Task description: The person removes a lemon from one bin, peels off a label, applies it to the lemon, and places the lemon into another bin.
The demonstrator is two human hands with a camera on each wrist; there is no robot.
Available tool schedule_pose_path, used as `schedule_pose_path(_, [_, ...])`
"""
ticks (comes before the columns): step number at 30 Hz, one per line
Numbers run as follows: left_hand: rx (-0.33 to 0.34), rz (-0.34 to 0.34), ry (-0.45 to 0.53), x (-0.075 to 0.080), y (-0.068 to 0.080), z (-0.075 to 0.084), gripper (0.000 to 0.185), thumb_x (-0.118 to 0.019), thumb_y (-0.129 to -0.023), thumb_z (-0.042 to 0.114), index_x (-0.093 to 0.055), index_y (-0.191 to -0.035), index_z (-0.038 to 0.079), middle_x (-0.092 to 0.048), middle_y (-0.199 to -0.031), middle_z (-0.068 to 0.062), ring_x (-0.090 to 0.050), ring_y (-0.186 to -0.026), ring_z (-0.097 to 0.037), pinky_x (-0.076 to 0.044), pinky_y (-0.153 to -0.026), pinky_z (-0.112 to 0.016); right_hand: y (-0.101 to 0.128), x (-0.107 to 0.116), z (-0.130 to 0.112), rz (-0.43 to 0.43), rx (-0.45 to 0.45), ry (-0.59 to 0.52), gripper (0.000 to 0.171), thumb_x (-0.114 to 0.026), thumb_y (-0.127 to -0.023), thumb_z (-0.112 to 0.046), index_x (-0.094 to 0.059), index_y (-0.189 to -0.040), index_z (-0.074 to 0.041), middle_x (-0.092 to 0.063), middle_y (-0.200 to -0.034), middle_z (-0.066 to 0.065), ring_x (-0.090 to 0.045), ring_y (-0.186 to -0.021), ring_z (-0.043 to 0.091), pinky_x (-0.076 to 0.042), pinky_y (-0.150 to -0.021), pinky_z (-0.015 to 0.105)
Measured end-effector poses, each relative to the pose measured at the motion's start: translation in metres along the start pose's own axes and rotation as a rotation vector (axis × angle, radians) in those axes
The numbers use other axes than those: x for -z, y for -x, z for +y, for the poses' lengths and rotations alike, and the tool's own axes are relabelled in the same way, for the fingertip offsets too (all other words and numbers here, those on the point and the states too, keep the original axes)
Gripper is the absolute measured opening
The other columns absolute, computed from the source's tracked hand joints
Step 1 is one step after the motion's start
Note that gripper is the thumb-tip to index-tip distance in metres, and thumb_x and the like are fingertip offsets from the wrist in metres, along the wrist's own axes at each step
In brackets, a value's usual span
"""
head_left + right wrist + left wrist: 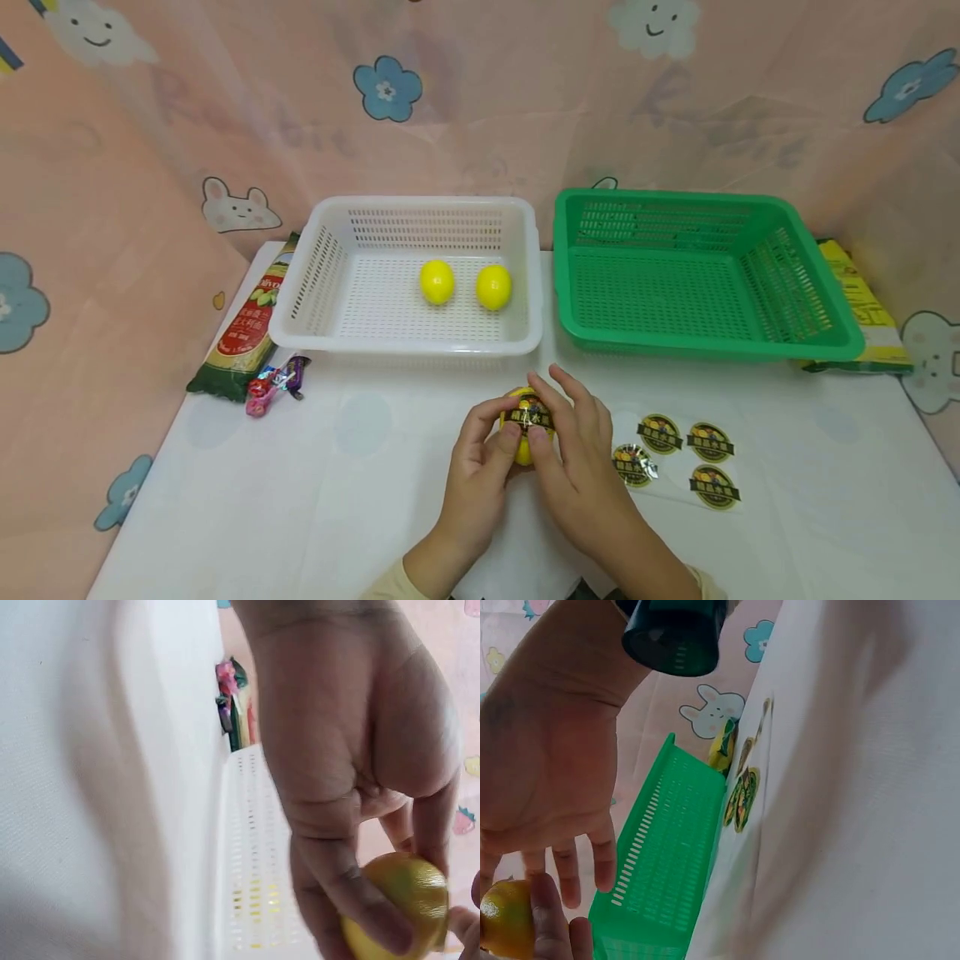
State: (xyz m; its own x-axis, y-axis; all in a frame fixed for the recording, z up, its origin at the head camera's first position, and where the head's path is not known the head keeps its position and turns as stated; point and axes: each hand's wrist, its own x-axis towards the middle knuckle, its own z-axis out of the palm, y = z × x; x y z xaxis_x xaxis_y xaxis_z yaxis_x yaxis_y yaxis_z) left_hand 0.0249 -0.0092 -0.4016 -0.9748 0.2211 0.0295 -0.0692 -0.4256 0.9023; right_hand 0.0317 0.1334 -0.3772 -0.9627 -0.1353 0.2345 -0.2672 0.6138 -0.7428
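Observation:
In the head view, a yellow lemon is held between both hands above the table. A round black-and-gold sticker lies on its upper side. My left hand grips the lemon from the left, thumb and index finger at the sticker's edge. From the right, my right hand holds it, its thumb on the sticker's lower part. Curled fingers are seen round the lemon in the right wrist view. Part of the lemon is cut off in the left wrist view. Beside the right hand lies a clear sheet with several matching stickers.
A white basket with two lemons stands at the back left. Right of it is a green basket. A green-and-red food packet and wrapped candies lie at the left, a yellow packet at the right.

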Motion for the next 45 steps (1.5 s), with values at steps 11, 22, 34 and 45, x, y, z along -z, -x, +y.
schedule_pose_path(11, [-0.016,0.034,0.046,0.0,0.001,-0.001,0.025,-0.059,-0.109,0.009,-0.07,-0.13,0.019,-0.052,-0.154,-0.018,-0.065,-0.12,-0.02,-0.059,-0.084,-0.026,0.003,-0.014,0.016,0.04,0.045,0.012,0.041,-0.04,-0.114,-0.027,-0.05,-0.149,-0.008,-0.036,-0.163,0.017,-0.031,-0.142,0.047,-0.027,-0.108,0.064])
schedule_pose_path(22, [-0.055,0.036,-0.009,-0.002,-0.003,0.004,0.023,-0.055,-0.108,0.006,-0.063,-0.126,-0.006,-0.052,-0.152,-0.023,-0.066,-0.117,-0.024,-0.06,-0.081,-0.028,0.007,0.001,0.024,0.029,0.033,0.075,0.064,-0.052,-0.11,-0.035,-0.032,-0.164,-0.007,-0.033,-0.166,0.015,-0.028,-0.145,0.046,-0.028,-0.108,0.068])
schedule_pose_path(34, [-0.043,0.062,0.041,0.001,-0.004,0.003,0.02,-0.055,-0.107,0.004,-0.065,-0.123,0.001,-0.047,-0.154,-0.026,-0.066,-0.111,-0.026,-0.063,-0.075,-0.035,-0.024,0.071,0.066,0.311,0.009,0.171,0.048,-0.065,-0.097,-0.014,-0.057,-0.143,-0.004,-0.046,-0.151,0.029,-0.035,-0.136,0.054,-0.021,-0.104,0.069])
schedule_pose_path(45, [0.004,0.12,0.056,0.006,-0.006,0.002,0.019,-0.053,-0.108,0.008,-0.069,-0.117,0.016,-0.046,-0.155,-0.024,-0.066,-0.108,-0.024,-0.062,-0.076,-0.033,-0.035,0.123,0.12,0.345,-0.337,0.309,0.042,-0.062,-0.106,-0.026,-0.064,-0.142,-0.004,-0.043,-0.156,0.024,-0.021,-0.146,0.048,-0.026,-0.104,0.072])
